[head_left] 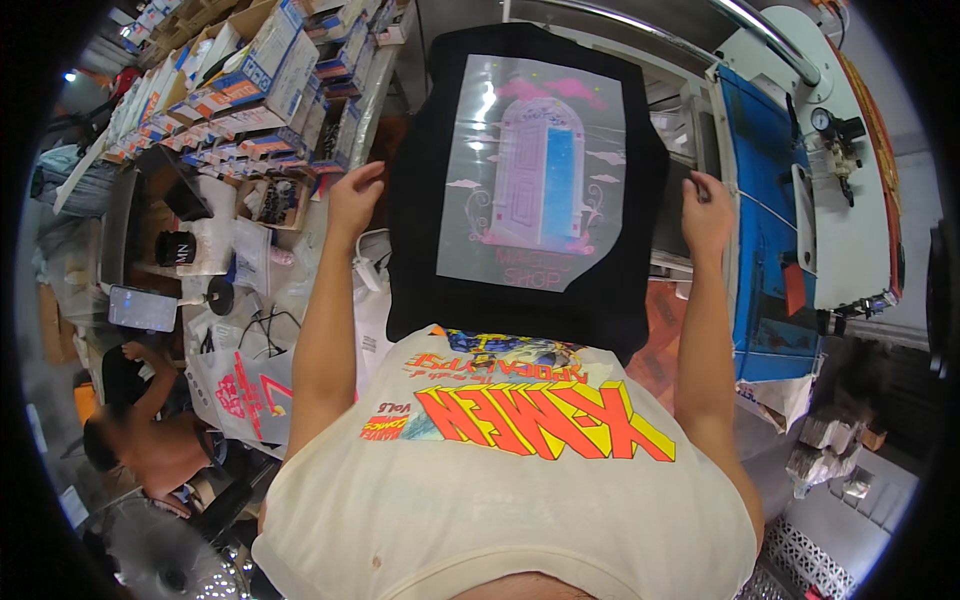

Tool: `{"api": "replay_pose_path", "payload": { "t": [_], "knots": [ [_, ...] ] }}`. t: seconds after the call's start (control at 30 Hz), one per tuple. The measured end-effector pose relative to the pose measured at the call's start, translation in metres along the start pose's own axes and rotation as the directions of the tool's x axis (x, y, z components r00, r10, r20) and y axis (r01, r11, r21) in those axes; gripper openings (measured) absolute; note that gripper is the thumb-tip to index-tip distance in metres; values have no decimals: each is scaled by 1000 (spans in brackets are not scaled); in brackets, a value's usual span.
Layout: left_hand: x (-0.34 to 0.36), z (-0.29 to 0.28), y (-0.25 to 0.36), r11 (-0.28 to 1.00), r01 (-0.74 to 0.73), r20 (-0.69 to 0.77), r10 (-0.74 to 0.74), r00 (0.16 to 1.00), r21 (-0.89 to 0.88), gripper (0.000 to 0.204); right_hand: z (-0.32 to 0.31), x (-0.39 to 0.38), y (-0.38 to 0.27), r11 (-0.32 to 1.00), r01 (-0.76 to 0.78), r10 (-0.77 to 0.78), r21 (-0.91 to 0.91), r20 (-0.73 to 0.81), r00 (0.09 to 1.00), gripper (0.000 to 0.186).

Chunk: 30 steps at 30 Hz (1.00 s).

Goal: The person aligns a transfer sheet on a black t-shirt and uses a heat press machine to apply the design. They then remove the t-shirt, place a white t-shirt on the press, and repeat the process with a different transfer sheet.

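A black shirt point(413, 250) is spread out in front of me, with a clear film point(470, 150) lying on it that bears a pale pink and purple arched door, a blue opening and clouds. My left hand point(355, 195) is raised just beyond the shirt's left side, fingers loosely bent and apart, holding nothing that I can see. My right hand point(708, 212) is just beyond the right side, its fingers loosely curled with a gap at the thumb, with no held object visible. Neither appears to touch the shirt.
Stacked open boxes point(230, 90) fill the upper left, above a phone point(143, 307), a black cup and cables. A person point(175, 450) sits at lower left beside a fan point(165, 560). At right stand a blue machine part point(760, 120) and a white panel with a gauge point(822, 122).
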<state>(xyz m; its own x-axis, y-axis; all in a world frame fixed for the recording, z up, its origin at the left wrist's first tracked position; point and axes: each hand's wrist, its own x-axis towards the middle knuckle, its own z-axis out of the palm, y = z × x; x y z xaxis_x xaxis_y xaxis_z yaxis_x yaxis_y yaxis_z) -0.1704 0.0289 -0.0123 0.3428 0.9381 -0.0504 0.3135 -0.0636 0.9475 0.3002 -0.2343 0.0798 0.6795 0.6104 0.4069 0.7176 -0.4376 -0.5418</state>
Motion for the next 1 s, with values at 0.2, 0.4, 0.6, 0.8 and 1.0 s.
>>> {"api": "replay_pose_path", "payload": {
  "t": [0.2, 0.4, 0.6, 0.8, 1.0],
  "knots": [
    [-113, 53, 19, 757, -538, 120, 535, 836, 372, 21, -204, -36, 98, 875, -298, -81, -381, -722, 687, 31],
    [-140, 84, 8, 729, -573, 52, 601, 798, 375, 16, -248, -41, 122, 595, -433, 304, -677, -309, 901, 86],
    [-140, 89, 8, 682, -595, 25, 648, 761, 425, 15, -256, -29, 129, 684, -364, 334, -632, -173, 927, 92],
    [-140, 92, 11, 685, -605, 16, 657, 754, 405, 13, -221, -57, 43, 698, -285, 272, -657, -125, 954, 81],
    [-132, 85, 24, 698, -506, 133, 517, 846, 507, 22, -159, -102, -21, 869, 112, -266, -482, -263, 927, 46]
  ]
}}
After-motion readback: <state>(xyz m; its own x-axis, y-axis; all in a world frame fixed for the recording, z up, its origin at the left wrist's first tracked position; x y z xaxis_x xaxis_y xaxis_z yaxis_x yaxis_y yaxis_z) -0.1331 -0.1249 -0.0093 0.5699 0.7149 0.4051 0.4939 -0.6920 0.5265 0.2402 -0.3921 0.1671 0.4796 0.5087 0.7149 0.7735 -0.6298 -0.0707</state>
